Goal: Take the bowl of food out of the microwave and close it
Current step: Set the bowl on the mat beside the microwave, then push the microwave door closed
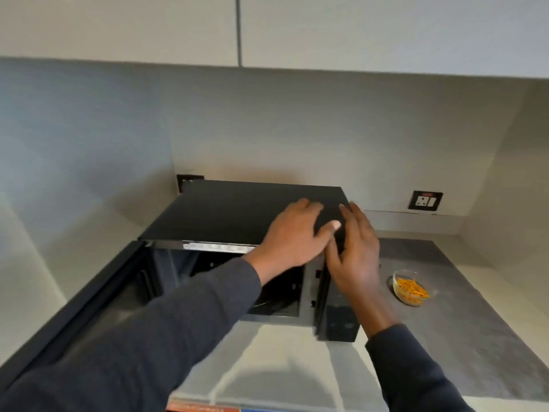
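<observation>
A black microwave [225,212] stands on the counter in the corner, its door [74,295] swung wide to the left and its dark cavity [276,295] showing. A glass bowl [411,288] of orange food sits on the grey countertop to the microwave's right. My left hand [294,236] lies flat on the microwave's top near its front right corner, fingers apart. My right hand [353,248] rests against the microwave's upper right front edge, fingers spread, holding nothing.
A wall socket [425,200] is on the backsplash behind the bowl, and another socket [185,181] sits behind the microwave. Upper cabinets [356,31] hang overhead. The grey countertop [463,337] extends right and toward me.
</observation>
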The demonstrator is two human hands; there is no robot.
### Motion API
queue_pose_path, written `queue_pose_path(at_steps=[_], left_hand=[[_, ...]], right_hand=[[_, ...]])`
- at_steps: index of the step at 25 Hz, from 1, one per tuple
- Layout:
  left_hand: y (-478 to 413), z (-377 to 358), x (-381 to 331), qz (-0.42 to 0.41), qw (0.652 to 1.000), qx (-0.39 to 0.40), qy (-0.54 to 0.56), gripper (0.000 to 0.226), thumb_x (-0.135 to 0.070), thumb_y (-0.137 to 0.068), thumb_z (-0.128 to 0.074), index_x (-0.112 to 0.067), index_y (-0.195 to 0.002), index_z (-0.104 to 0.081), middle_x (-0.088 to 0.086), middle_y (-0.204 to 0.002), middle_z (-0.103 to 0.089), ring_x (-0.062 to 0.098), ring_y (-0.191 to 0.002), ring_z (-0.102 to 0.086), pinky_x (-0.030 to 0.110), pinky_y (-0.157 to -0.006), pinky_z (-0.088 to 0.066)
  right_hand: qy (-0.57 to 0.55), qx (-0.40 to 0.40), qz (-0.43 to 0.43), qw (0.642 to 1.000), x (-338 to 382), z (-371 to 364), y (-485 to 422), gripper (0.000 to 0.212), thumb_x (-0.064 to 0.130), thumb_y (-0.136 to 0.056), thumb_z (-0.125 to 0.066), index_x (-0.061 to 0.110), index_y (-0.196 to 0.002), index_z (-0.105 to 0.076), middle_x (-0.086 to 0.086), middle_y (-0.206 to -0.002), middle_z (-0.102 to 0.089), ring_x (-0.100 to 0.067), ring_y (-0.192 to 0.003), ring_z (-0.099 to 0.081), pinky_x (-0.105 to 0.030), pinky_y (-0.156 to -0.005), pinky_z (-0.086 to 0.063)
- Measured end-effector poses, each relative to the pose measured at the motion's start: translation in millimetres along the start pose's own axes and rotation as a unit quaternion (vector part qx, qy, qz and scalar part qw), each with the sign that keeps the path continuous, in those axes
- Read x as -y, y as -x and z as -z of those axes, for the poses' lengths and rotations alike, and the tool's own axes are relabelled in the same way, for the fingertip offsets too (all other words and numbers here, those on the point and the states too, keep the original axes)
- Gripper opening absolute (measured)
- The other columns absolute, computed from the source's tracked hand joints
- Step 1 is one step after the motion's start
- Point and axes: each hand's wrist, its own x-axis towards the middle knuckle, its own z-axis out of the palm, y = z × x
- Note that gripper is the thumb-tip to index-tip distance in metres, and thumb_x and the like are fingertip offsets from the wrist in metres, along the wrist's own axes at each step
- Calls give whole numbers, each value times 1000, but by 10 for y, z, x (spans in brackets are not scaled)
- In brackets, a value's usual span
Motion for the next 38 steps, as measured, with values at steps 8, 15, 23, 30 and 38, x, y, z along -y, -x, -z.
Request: queue_pose_path(at_steps=[8, 15, 23, 30, 38], left_hand=[[745, 919, 1412, 233, 933, 104, -252, 90, -72, -99, -32, -9, -163, -22, 25, -165, -28, 48, -151, -29, 67, -120, -27], [1530, 978, 1937, 387, 873, 182, -237, 101, -69, -98, -41, -14, -166, 10, 32, -170, -2, 57, -151, -21, 67, -119, -30], [1672, 948, 1911, 319, 894, 201, -244, 109, -68, -96, -50, -12, -165, 13, 20, -173, 18, 51, -158, 0, 63, -124, -23], [1576, 950, 1754, 282, 907, 243, -196, 118, -88, -87, -37, -15, -166, 11, 22, -171, 22, 43, -158, 19, 59, -128, 2], [1426, 763, 1543, 209, 958, 175, -85, 112, -90, -88, -25, -12, -167, -12, 18, -175, 1, 37, -162, 7, 53, -129, 3]], right_hand=[[153, 184, 0, 971, 474, -438, 385, 73, 65, -100, -32, 19, -157, -38, -11, -167, -29, -31, -157, -17, -52, -128, -9], [201, 194, -3, 960, 484, -512, 419, 72, 59, -100, -41, 15, -157, -36, -16, -166, -30, -35, -156, -18, -55, -127, -7], [201, 207, -13, 957, 552, -488, 437, 76, 60, -99, -45, 15, -159, -32, -15, -168, -26, -35, -157, -16, -54, -127, -6], [203, 222, -12, 954, 538, -468, 404, 75, 60, -99, -45, 16, -159, -32, -15, -168, -27, -35, -156, -19, -54, -127, -9], [202, 250, -12, 947, 555, -371, 284, 74, 64, -99, -42, 18, -157, -38, -14, -165, -33, -35, -154, -26, -53, -126, -17]])
